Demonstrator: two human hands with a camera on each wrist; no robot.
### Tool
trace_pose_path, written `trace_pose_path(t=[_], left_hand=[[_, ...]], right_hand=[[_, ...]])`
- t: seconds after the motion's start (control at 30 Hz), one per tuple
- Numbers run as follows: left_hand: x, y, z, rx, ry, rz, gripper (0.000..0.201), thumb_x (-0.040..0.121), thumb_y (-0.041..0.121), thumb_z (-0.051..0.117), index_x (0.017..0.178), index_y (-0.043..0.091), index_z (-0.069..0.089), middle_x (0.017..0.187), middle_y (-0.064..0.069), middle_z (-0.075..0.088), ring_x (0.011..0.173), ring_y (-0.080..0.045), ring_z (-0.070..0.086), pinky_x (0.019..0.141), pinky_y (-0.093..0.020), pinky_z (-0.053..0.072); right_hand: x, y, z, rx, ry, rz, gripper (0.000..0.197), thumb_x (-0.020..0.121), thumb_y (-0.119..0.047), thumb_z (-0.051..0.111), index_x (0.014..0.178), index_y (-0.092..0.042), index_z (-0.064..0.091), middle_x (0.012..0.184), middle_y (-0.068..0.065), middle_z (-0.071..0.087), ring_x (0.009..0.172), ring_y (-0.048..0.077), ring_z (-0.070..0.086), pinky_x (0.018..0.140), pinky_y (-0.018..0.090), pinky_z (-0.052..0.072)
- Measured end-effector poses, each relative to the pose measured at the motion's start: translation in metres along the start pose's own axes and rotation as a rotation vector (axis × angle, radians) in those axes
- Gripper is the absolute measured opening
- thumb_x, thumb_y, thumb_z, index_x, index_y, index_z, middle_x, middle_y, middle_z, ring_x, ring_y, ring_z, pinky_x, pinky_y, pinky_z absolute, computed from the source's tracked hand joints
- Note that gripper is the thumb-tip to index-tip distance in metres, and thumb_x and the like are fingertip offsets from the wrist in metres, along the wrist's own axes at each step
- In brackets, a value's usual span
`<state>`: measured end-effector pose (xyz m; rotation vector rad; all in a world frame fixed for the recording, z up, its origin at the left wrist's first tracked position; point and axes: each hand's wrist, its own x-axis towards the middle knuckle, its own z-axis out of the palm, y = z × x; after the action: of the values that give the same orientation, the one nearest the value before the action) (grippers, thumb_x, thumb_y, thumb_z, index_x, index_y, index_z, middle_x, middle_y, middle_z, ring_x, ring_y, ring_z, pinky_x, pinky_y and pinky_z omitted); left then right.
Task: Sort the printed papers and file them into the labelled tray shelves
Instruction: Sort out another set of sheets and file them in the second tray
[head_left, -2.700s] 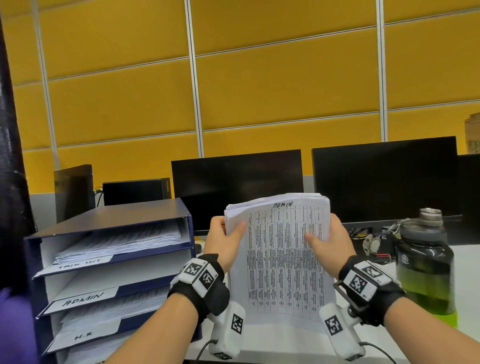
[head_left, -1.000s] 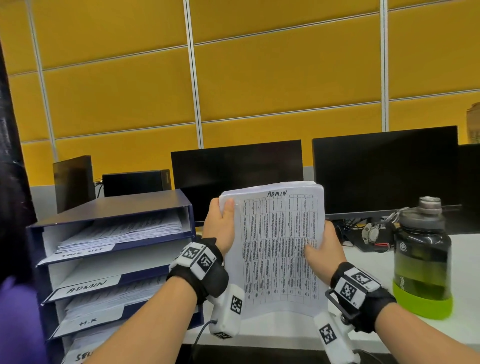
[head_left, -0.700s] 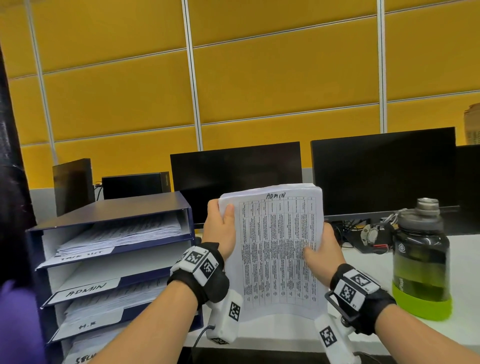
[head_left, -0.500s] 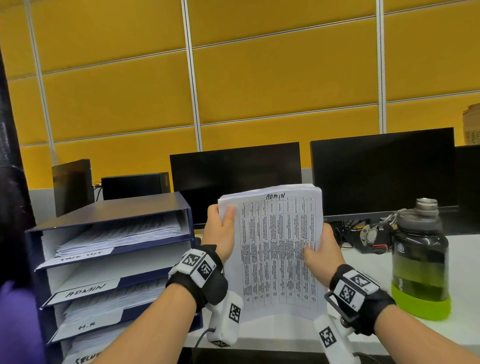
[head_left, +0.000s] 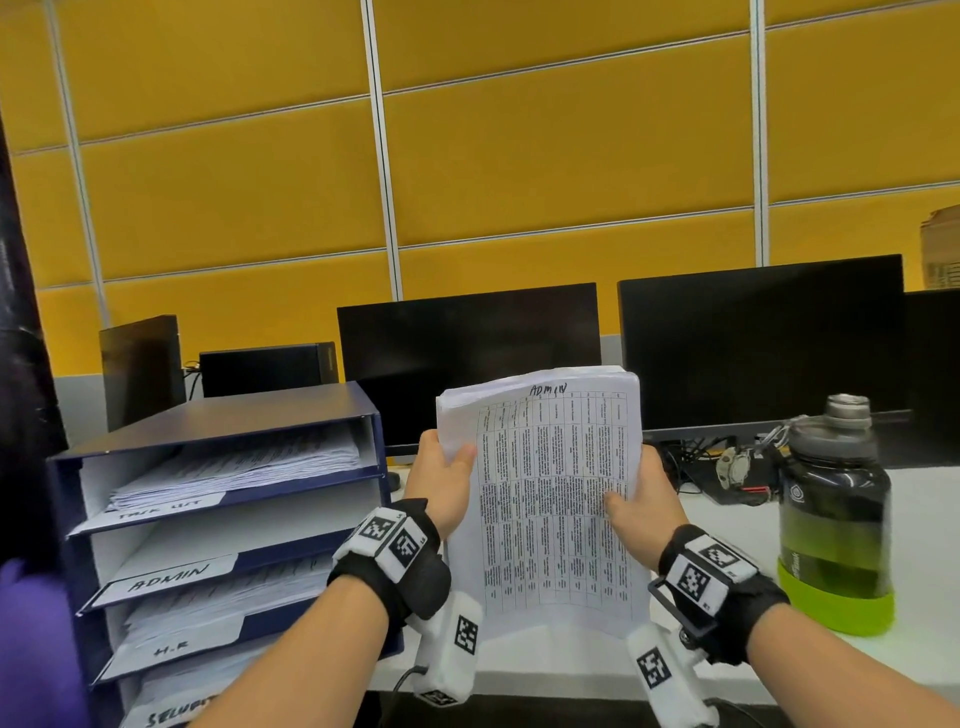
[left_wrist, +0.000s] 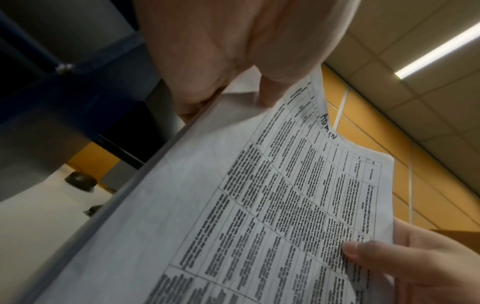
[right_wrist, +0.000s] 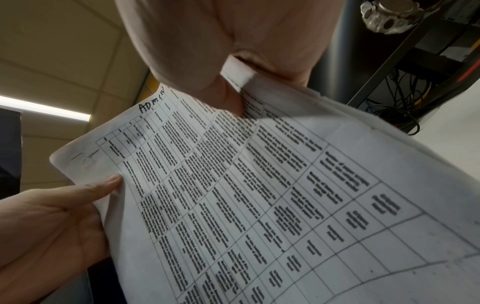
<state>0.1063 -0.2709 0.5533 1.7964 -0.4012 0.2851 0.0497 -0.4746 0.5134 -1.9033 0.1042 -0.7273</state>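
Note:
A thick stack of printed papers (head_left: 545, 499), top sheet a table with "ADMIN" handwritten at the top, stands upright on the white desk (head_left: 924, 519). My left hand (head_left: 441, 480) grips its left edge, thumb on the front sheet. My right hand (head_left: 636, 506) grips its right edge, thumb on the print. The stack (left_wrist: 272, 216) fills the left wrist view and the stack (right_wrist: 259, 195) fills the right wrist view, with a thumb on each side. To the left stands a blue tray shelf unit (head_left: 218, 415) with labelled shelves; the "ADMIN" shelf label (head_left: 166, 574) is second from the top.
Two dark monitors (head_left: 467, 358) stand behind the papers along a yellow panelled wall. A dark water bottle with a green base (head_left: 831, 519) stands on the desk at right, cables and a small device (head_left: 737, 465) behind it. Other shelves hold paper stacks.
The stack has been squared up on the desk and my hands have shifted slightly on its edges; in the last second almost nothing has moved.

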Motion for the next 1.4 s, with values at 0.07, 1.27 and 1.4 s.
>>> trace_pose_path(t=[0.07, 1.27, 1.4], left_hand=[[0.000, 0.005, -0.001, 0.013, 0.012, 0.026, 0.026, 0.097, 0.020, 0.048, 0.118, 0.022, 0.032, 0.115, -0.006, 0.056, 0.100, -0.022, 0.060, 0.085, -0.040, 0.052], [0.007, -0.009, 0.001, -0.220, 0.268, 0.035, 0.021, 0.080, 0.007, 0.072, 0.091, 0.025, 0.070, 0.091, 0.001, 0.072, 0.089, -0.021, 0.069, 0.085, -0.041, 0.054], [0.003, -0.025, 0.023, -0.197, 0.340, -0.008, 0.024, 0.083, 0.010, 0.069, 0.106, 0.013, 0.067, 0.100, -0.005, 0.070, 0.095, -0.025, 0.065, 0.086, -0.040, 0.053]], right_hand=[[0.001, -0.002, -0.001, -0.017, 0.006, -0.007, 0.048, 0.089, 0.006, 0.049, 0.129, -0.016, 0.036, 0.111, -0.006, 0.051, 0.102, 0.010, 0.050, 0.081, 0.023, 0.045], [0.032, -0.012, -0.045, 0.137, 0.265, -0.116, 0.030, 0.080, -0.018, 0.072, 0.103, -0.024, 0.053, 0.090, -0.009, 0.059, 0.081, 0.005, 0.058, 0.064, 0.025, 0.051], [0.029, -0.005, -0.030, 0.101, 0.259, -0.143, 0.039, 0.086, -0.009, 0.063, 0.114, -0.025, 0.041, 0.099, -0.008, 0.051, 0.093, 0.014, 0.056, 0.072, 0.030, 0.050]])
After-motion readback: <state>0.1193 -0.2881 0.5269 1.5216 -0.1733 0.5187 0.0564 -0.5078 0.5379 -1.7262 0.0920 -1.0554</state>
